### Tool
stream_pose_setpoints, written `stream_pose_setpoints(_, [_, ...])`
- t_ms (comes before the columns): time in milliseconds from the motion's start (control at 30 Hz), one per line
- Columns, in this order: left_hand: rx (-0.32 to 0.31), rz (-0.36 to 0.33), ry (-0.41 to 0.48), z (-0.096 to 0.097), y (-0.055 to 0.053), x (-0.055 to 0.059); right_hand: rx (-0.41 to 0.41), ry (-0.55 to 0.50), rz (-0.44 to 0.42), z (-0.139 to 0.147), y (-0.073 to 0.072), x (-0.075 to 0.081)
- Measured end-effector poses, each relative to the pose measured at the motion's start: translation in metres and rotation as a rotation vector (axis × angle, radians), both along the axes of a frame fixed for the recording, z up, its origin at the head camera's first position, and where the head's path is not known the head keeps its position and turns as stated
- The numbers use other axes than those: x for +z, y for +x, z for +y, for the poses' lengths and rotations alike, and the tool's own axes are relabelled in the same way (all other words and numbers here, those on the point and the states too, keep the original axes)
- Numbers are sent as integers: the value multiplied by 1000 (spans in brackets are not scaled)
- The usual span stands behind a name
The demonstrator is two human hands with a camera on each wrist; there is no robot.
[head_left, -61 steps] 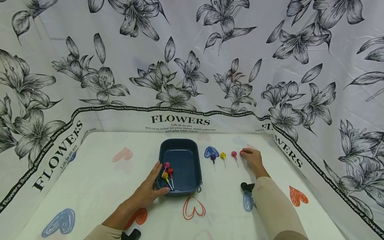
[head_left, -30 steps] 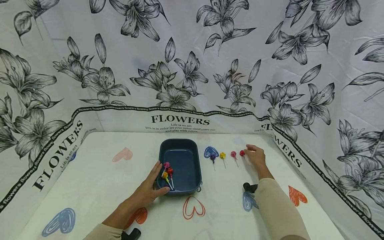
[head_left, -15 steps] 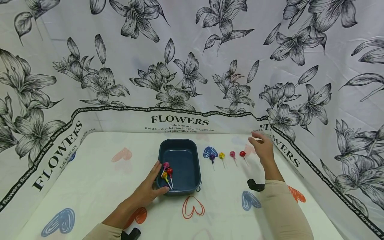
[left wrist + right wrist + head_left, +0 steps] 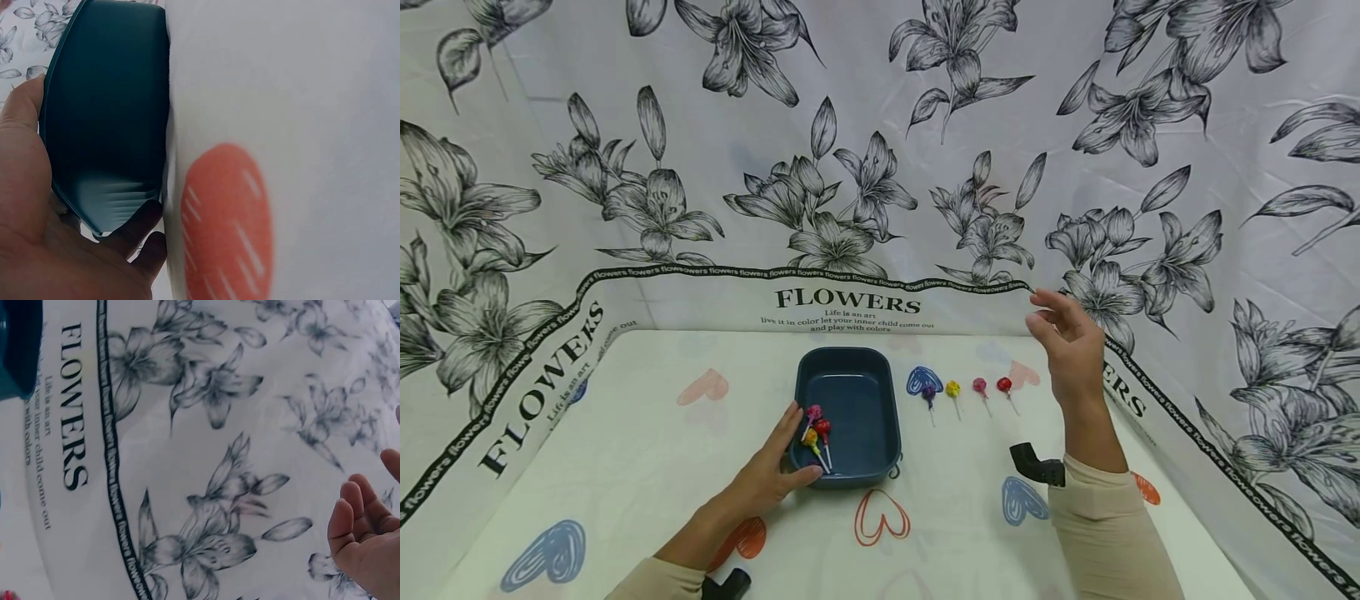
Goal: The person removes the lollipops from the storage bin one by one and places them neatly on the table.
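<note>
A dark blue rectangular tray stands mid-table. My left hand rests against its near left corner, fingers spread along the outer wall and thumb at the front rim; the left wrist view shows fingertips on the tray's wall. Inside lie a pink lollipop, a red one and a yellow one, close to that hand. To the tray's right, a purple lollipop, a yellow lollipop, a pink lollipop and a red lollipop form a row. My right hand is raised beyond them, fingers loosely bent, holding nothing.
White cloth with printed hearts covers the table. A flower-printed curtain encloses the back and sides. Black wrist devices sit on both forearms. A small metal ring hangs at the tray's near right corner.
My right hand has let go of the red lollipop, leaving it at the right end of the row, and has risen away to the right. The left hand and tray stay put.
</note>
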State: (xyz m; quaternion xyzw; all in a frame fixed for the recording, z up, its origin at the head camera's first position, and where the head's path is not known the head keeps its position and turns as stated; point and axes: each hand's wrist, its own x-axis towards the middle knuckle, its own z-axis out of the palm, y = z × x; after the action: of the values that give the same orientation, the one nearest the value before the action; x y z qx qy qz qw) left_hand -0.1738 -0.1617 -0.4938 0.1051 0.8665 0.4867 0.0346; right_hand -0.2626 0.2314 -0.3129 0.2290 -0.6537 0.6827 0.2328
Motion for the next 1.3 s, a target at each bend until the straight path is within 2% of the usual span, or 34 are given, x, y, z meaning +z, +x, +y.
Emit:
stream_pose_setpoints(300, [1, 6, 5, 1, -1, 0, 142, -87, 222, -39, 33, 17])
stream_pose_setpoints(467, [6, 8, 2, 1, -1, -2, 185, -122, 282, -57, 42, 21])
stream_pose_setpoints(667, [11, 18, 4, 0, -1, -3, 232, -131, 326, -75, 46, 20])
stream_pose_setpoints(833, [14, 3, 0, -1, -1, -3, 253, -83, 334, -91, 44, 11])
stream_pose_setpoints(1033, [19, -5, -2, -1, -1, -2, 275, -13, 307, -112, 34, -6])
stream_pose_setpoints(1300, [14, -16, -8, -1, -2, -2, 330, 78, 234, -136, 19, -42])
